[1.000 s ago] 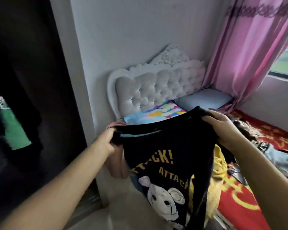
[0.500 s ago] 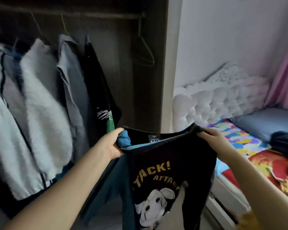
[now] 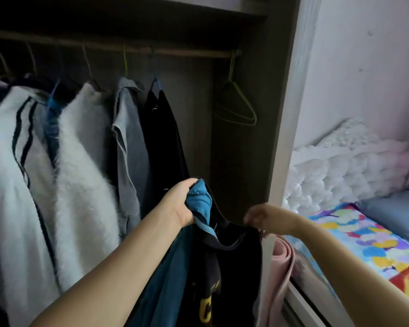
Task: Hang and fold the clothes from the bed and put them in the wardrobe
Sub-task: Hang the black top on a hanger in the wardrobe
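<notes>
Up front in the head view, the left hand point(image 3: 182, 206) has its grip bunched tight round the blue-lined shoulder of a limp black T-shirt point(image 3: 224, 263) with yellow print, which hangs before the open wardrobe point(image 3: 279, 114). Its other shoulder sits at the blurred right hand point(image 3: 260, 217), wrist bent, fingers curled; whether that grip pinches the cloth, I cannot tell. Fluffy white knits, a grey shirt and a thin green wire hanger point(image 3: 236, 107) hang from the rail point(image 3: 175, 51). A tufted headboard point(image 3: 345, 168) stands to the right.
</notes>
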### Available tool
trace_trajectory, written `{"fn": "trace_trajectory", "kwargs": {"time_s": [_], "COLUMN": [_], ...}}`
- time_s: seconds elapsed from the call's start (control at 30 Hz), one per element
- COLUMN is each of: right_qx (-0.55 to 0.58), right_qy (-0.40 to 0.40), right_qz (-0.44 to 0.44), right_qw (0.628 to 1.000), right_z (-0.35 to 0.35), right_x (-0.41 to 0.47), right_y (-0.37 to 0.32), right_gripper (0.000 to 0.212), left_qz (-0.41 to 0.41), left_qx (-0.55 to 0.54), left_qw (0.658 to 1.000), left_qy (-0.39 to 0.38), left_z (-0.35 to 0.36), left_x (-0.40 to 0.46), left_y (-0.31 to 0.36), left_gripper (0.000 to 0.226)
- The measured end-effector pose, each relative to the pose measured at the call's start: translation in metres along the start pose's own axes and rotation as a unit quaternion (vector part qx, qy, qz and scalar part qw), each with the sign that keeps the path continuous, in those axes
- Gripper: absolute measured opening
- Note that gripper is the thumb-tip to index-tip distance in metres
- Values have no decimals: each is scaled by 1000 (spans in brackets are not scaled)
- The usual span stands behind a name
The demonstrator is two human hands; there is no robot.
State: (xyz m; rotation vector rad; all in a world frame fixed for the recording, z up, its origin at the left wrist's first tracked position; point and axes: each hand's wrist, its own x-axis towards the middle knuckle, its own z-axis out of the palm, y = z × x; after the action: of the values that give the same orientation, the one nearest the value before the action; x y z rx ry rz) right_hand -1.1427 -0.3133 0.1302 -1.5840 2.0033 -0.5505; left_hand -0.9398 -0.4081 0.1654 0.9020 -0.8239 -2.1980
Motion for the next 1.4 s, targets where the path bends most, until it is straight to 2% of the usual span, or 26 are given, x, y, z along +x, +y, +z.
{"fn": "trace_trajectory", "kwargs": {"time_s": [0.07, 0.17, 0.27, 0.4, 0.43, 0.53, 0.63, 0.73, 0.9, 1.1, 1.3, 1.4], "right_qx": [2, -77, -179, -352, -374, -392, -372, -405, -432, -337, -377, -322], "right_qy": [18, 144, 252, 358, 367, 350, 351, 352, 373, 420, 440, 444], "right_qz": [-26, -98, -121, -68, -47, 41, 82, 68, 51, 33, 17, 27], "right_qw": [999, 982, 943, 862, 851, 850, 855, 841, 819, 842, 815, 836], "right_z": [-25, -76, -127, -178, -188, -209, -211, -210, -217, -222, -214, -219], "right_x": [24, 60, 108, 163, 173, 202, 219, 230, 230, 231, 226, 224], "right_y": [-26, -75, -118, -142, -140, -133, -124, -116, -118, -121, -131, -140], "right_gripper": [22, 21, 25, 47, 51, 60, 42, 29, 31, 34, 36, 35], "left_qz": [10, -6, 7, 32, 35, 50, 61, 64, 49, 24, 22, 6], "left_qx": [44, 57, 42, 47, 40, 34, 30, 34, 42, 45, 35, 39], "left_qw": [999, 998, 999, 998, 998, 998, 997, 997, 997, 999, 999, 998], "left_qy": [12, 1, 5, 31, 29, 28, 33, 34, 33, 18, 30, 41], "left_z": [11, 21, 26, 34, 35, 41, 45, 47, 49, 41, 23, 13], "left_x": [17, 39, 66, 89, 93, 104, 111, 119, 130, 137, 135, 128], "left_y": [5, 14, 25, 41, 45, 55, 65, 72, 75, 77, 79, 76], "left_gripper": [40, 48, 59, 48, 46, 45, 50, 46, 40, 31, 32, 30]}}
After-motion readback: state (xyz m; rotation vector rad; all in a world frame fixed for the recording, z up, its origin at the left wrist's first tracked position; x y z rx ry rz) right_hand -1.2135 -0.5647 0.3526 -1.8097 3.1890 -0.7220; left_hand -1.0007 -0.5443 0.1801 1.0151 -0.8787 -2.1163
